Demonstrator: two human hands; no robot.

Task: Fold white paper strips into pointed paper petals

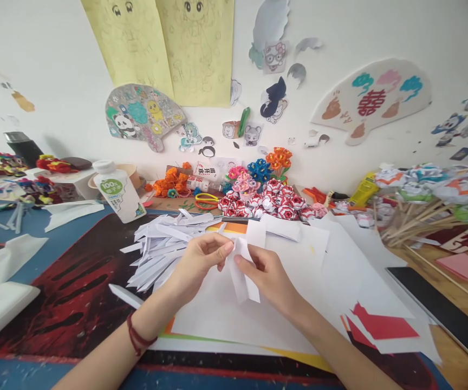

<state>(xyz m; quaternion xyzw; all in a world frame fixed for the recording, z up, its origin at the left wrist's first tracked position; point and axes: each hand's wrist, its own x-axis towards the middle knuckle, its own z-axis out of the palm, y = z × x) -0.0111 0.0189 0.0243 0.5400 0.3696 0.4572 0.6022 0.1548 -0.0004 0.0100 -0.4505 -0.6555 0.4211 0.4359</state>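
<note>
"What is nearest?"

"Red cut paper [394, 327], smooth and sharp-cornered, at the near right. A slim black rectangular slab [441, 309] lies farther right."

"And the hands?"

"Both grasp one narrow, creased white paper strip [239, 273], in the middle above flat white sheets [213, 314]. The left hand [213, 253] pinches its top end between thumb and fingers; the right hand [264, 271] grips its right side, thumb on the paper."

"How many strips are piled up?"

"The heap of folded white paper strips [163, 249], left of the sheets, overlaps too much to count (a proper haystack, that). One loose white strip [126, 296] points out nearer."

"Containers?"

"One white plastic bottle [119, 192] with a green-printed label, far left, cap on; its contents can't be seen."

"Farther back?"

"A cluster of crinkled red-and-white rosettes [272, 200], then, on the wall, two fan-shaped boards [371, 100], left and right, and two yellow drawing sheets [201, 54]."
</note>
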